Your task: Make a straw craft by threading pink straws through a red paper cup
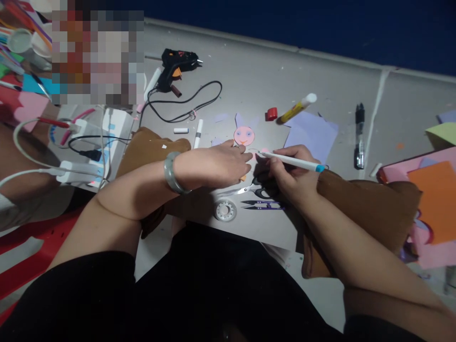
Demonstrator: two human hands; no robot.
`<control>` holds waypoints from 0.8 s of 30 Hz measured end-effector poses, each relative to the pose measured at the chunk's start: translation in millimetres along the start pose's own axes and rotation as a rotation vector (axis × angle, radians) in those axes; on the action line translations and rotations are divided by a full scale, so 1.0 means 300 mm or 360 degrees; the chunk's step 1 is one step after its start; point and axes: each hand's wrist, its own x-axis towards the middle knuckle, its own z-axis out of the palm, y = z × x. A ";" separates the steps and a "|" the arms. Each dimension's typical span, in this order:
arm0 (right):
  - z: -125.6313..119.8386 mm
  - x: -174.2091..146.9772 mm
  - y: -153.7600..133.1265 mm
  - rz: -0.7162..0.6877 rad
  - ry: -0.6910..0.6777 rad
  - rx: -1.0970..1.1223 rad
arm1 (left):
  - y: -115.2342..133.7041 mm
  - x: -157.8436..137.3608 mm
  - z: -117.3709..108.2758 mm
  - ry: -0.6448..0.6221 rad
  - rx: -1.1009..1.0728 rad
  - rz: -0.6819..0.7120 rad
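My right hand (294, 178) grips a slim white marker (295, 162) with a blue end, its tip pointing left toward small paper pieces. My left hand (223, 164) lies palm down with fingers extended over those pieces, hiding part of them. Just above its fingers is a round pink paper face (244, 137) with drawn eyes, an orange mouth and a purple ear. Under the hands lie scissors (242, 191) with black handles, partly covered by my right hand's shadow. Thread snips (261, 204) and a round white disc (225, 210) are nearer my body.
Beyond my left hand lie a black glue gun (178, 66) with a looped cord and a white marker (198, 133). A power strip (116, 128) is at left. Purple paper (313, 135), a yellow tube (297, 109), a red cap (271, 114) and a pen (359, 137) are on the right.
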 end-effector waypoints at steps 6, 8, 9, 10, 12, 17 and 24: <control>-0.001 0.004 -0.005 -0.0023 0.0005 -0.0066 | 0.015 -0.010 -0.015 -0.0069 0.0004 0.0002; -0.004 0.006 -0.020 -0.0044 -0.0035 -0.0127 | 0.018 -0.009 -0.012 -0.0080 0.0014 -0.0007; -0.006 0.007 -0.027 -0.0049 -0.0060 -0.0145 | 0.019 -0.008 -0.011 -0.0082 0.0015 -0.0009; -0.007 0.008 -0.034 -0.0053 -0.0085 -0.0157 | 0.019 -0.008 -0.009 -0.0084 0.0015 -0.0009; -0.007 0.011 -0.044 -0.0069 -0.0120 -0.0178 | 0.020 -0.007 -0.007 -0.0074 0.0007 0.0000; 0.001 0.015 -0.044 -0.0146 -0.0147 -0.0223 | 0.017 -0.004 0.005 -0.0051 -0.0029 -0.0003; 0.009 0.014 -0.039 -0.0104 -0.0180 -0.0215 | 0.017 -0.002 0.008 -0.0026 0.0016 -0.0001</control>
